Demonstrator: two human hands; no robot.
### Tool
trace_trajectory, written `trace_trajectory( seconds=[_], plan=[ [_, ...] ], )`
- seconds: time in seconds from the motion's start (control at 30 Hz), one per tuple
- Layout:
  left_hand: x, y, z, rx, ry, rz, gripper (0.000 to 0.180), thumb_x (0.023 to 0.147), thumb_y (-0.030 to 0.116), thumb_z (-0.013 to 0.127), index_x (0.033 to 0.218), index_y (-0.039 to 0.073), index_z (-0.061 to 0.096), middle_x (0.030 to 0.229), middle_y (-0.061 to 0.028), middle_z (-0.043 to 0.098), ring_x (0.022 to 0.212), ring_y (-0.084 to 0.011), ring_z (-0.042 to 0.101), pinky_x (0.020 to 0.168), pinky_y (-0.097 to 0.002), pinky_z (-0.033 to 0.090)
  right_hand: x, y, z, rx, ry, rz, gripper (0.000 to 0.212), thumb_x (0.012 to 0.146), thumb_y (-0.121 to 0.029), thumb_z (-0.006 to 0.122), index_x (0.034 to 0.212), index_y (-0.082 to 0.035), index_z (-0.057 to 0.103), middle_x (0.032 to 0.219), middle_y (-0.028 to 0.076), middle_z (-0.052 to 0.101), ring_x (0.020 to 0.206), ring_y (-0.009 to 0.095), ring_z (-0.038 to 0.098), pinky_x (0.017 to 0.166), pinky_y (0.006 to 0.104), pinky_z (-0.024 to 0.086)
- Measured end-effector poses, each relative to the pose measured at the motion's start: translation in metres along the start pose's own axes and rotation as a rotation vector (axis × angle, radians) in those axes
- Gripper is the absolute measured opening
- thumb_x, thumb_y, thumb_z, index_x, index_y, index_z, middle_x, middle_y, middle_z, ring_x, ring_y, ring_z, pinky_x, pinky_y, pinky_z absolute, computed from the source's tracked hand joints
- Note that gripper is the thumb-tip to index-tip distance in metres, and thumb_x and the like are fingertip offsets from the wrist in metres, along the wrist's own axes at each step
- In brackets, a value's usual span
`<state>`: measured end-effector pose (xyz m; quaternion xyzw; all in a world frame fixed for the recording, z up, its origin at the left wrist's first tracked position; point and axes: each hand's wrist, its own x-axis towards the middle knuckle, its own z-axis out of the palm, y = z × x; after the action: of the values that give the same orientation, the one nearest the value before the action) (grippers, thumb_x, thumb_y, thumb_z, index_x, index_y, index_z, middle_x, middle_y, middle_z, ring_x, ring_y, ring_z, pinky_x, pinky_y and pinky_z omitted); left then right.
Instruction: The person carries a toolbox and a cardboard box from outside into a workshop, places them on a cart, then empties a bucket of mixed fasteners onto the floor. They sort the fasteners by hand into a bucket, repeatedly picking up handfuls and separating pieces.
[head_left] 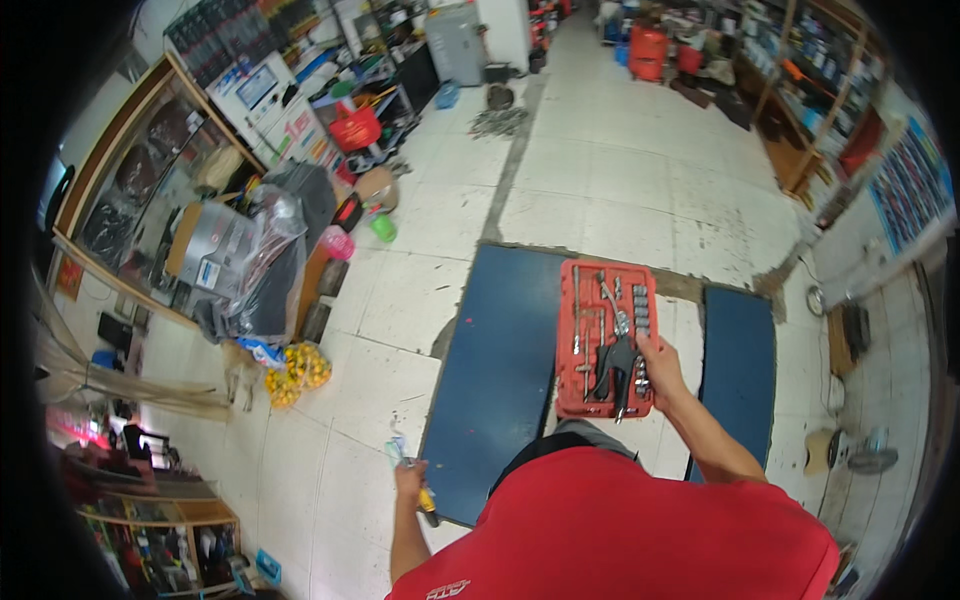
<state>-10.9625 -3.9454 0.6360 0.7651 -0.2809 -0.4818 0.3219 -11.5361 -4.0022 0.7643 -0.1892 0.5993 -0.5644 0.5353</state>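
While your left hand (408, 480) closes round a yellow-and-black tool (429, 506) (far end blurred), your right hand (664, 374) grips the right edge of the red tool case (566, 340), held out ahead of you. Looks partway: sockets (640, 310) sit in a row, a black-handled tool (618, 366) seems loose on top, left-hand tool isn't in. Beyond: blue panel (500, 310), pale floor (590, 170).

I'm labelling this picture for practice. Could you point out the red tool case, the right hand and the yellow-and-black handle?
Red tool case (566, 320): head view, on its left rim.
Right hand (661, 368): head view, on its middle.
Yellow-and-black handle (427, 499): head view, on its yellow part.
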Motion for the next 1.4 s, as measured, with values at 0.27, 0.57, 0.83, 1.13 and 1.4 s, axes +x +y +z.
trace_trajectory(
  seconds=[0.27, 0.57, 0.83, 1.13, 1.4],
  plan=[
    [0.07, -0.02, 0.1, 0.289, -0.163, -0.22, 0.025, 0.082, 0.022, 0.077, 0.07, 0.006, 0.061, 0.056, -0.0067, 0.055, 0.048, -0.0213, 0.058, 0.046, -0.0384, 0.047, 0.238, -0.097, 0.135, 0.085, -0.074, 0.068, 0.032, 0.104, -0.033, 0.06, 0.115, -0.003, 0.065, 0.092, 0.002, 0.07, 0.073, 0.012, 0.067, 0.065, 0.0317, 0.058],
    [0.386, 0.111, 0.129, 0.761, -0.093, 0.044, 0.031, 0.08, 0.024, 0.08, 0.065, 0.005, 0.06, 0.057, -0.0088, 0.057, 0.054, -0.0222, 0.06, 0.051, -0.0414, 0.048, 0.493, -0.171, 0.298, 0.09, -0.1, 0.058, 0.031, 0.103, -0.028, 0.062, 0.117, -0.001, 0.064, 0.093, 0.002, 0.068, 0.073, 0.011, 0.064, 0.065, 0.0299, 0.057],
    [0.683, 0.528, 0.189, 0.209, 0.008, 0.115, 0.021, 0.082, 0.014, 0.078, 0.079, 0.006, 0.059, 0.059, -0.0041, 0.056, 0.047, -0.0169, 0.054, 0.046, -0.0346, 0.044, 0.718, -0.256, 0.433, 0.006, -0.11, 0.102, 0.033, 0.103, -0.032, 0.062, 0.116, -0.002, 0.064, 0.092, 0.002, 0.068, 0.075, 0.011, 0.064, 0.066, 0.032, 0.057],
    [0.847, 0.775, 0.298, -0.365, 0.195, 0.182, 0.016, 0.088, 0.01, 0.073, 0.086, 0.007, 0.057, 0.061, -0.0006, 0.054, 0.042, -0.0119, 0.048, 0.04, -0.0285, 0.04, 0.988, -0.35, 0.627, -0.208, -0.306, 0.122, 0.033, 0.099, -0.038, 0.065, 0.109, -0.007, 0.066, 0.081, -0.001, 0.063, 0.058, 0.011, 0.057, 0.048, 0.0317, 0.049],
    [1.016, 0.91, 0.305, -0.41, 0.491, 0.348, 0.012, 0.087, 0.009, 0.071, 0.095, 0.004, 0.063, 0.072, -0.004, 0.063, 0.051, -0.0128, 0.055, 0.046, -0.0296, 0.043, 1.17, -0.394, 0.794, -0.191, -0.446, 0.129, 0.033, 0.101, -0.037, 0.064, 0.11, -0.006, 0.066, 0.086, 0.0, 0.066, 0.068, 0.011, 0.061, 0.059, 0.0297, 0.052]
  ],
)
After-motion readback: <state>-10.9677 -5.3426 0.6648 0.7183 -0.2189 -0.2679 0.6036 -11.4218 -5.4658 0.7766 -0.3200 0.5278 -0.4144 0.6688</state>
